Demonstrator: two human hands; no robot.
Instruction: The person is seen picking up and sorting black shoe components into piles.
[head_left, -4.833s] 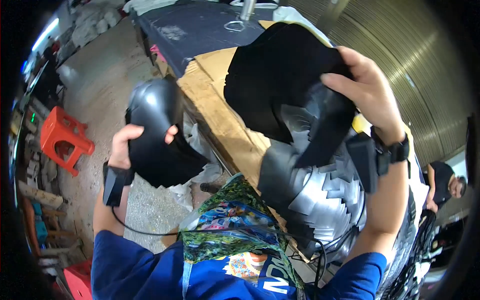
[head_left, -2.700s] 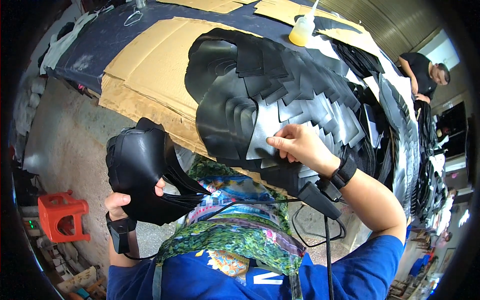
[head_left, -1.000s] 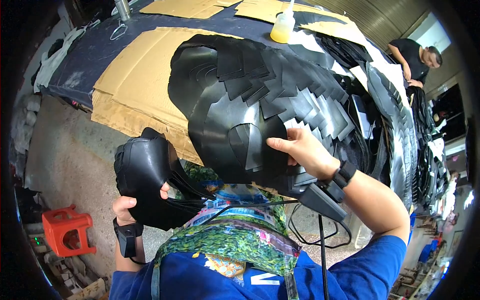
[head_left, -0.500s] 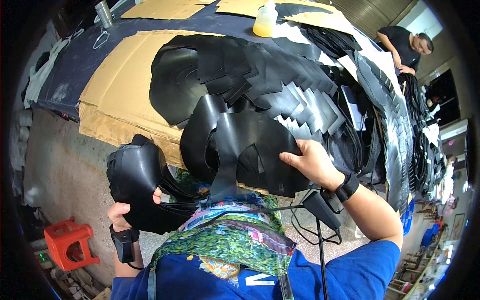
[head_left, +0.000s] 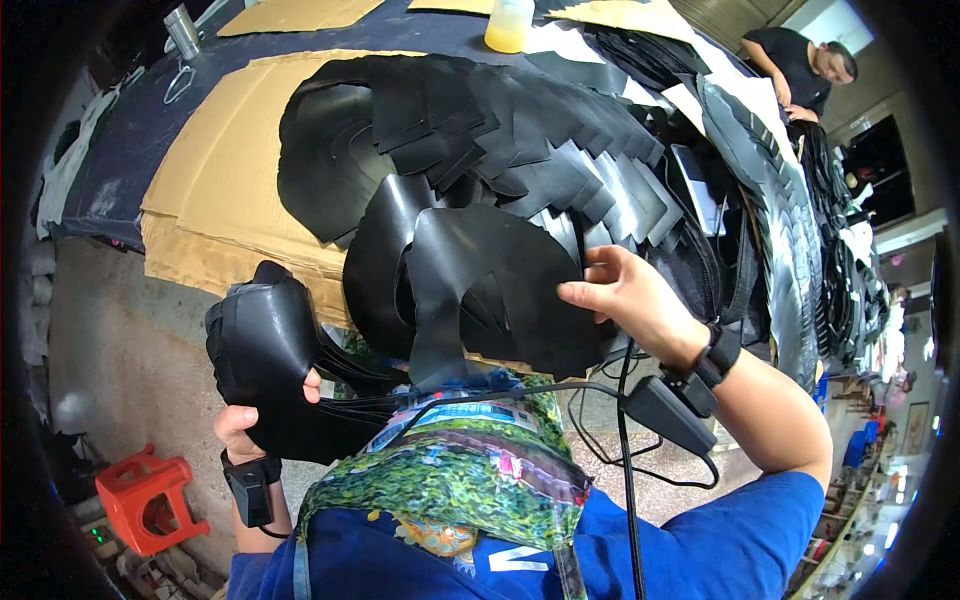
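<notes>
My left hand [head_left: 240, 422] grips a thick stack of black curved leather pieces [head_left: 265, 340], thumb on the near side and fingertips showing at the inner edge. The stack hangs in front of the table's near edge, its layers fanning toward my apron. At the right edge of a loose black U-shaped leather piece [head_left: 540, 270], my right hand [head_left: 625, 295] hovers with thumb and fingers apart, and nothing shows between them. That piece lies over another curved black piece [head_left: 375, 260] and reaches past the table edge toward my apron.
Overlapping rows of black leather pieces [head_left: 520, 120] cover much of the table on brown cardboard [head_left: 225, 150]. A bottle of yellow liquid [head_left: 509, 27] stands behind them. A cable [head_left: 628, 450] hangs by my right arm. A red stool [head_left: 150, 500] is at lower left. Another person [head_left: 805, 72] works at far right.
My right hand has let go of the U-shaped piece's right edge and opened its fingers. My left hand still holds the stack. The whole view has shifted slightly.
</notes>
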